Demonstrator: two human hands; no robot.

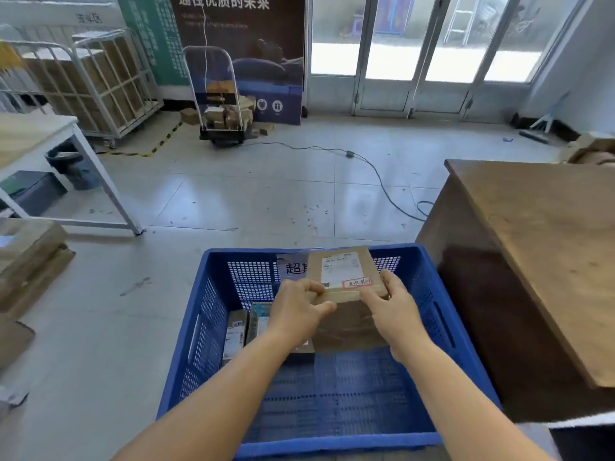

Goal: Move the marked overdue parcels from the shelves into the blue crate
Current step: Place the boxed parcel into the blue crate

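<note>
A brown cardboard parcel (344,271) with a white shipping label and a red-edged handwritten sticker hangs over the blue crate (206,327), level with its far wall. My left hand (298,311) grips its near left corner. My right hand (391,307) grips its near right corner. Both thumbs lie along the near edge. Inside the crate, at the far left, two or three smaller parcels (238,331) stand on edge. A printed sign (293,267) on the crate's far wall is partly hidden behind the held parcel.
The crate sits on the tiled floor beside a dark wooden desk (539,247) on the right. Flattened cardboard (30,261) lies at the left. A white table (36,138), wire roll cages (93,84), a loaded hand trolley (223,114) and a floor cable (376,171) are farther off.
</note>
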